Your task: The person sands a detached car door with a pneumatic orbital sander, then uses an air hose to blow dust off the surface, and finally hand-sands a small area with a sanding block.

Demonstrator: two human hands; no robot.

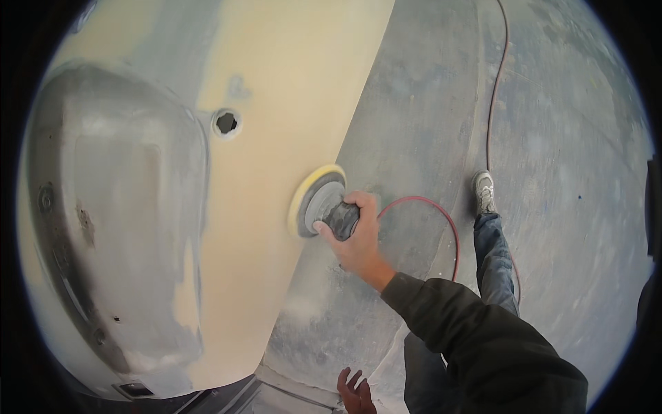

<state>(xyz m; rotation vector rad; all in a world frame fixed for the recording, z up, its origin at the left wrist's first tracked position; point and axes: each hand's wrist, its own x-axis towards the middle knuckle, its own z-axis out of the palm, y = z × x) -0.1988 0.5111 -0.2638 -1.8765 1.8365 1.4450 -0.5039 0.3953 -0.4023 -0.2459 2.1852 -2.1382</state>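
Note:
My right hand (360,238) reaches up from the lower right, wrapped round the dark body of an orbital sander (324,210). Its round pad, yellow at the rim, is tilted up against the edge of a beige and grey vehicle body panel (262,221); whether it spins I cannot tell. At the lower edge, away from the sander, my left hand (356,393) shows with its fingers apart and nothing in them. To the left of the sander, the panel has a small ragged round hole (226,123) and a large grey rounded recess (124,207).
From behind my right hand a red hose (452,221) loops over the grey floor (414,124); a length of hose (491,103) also runs far up the floor. My shoe (485,192) stands beside it. Dark rails (227,400) lie below the panel.

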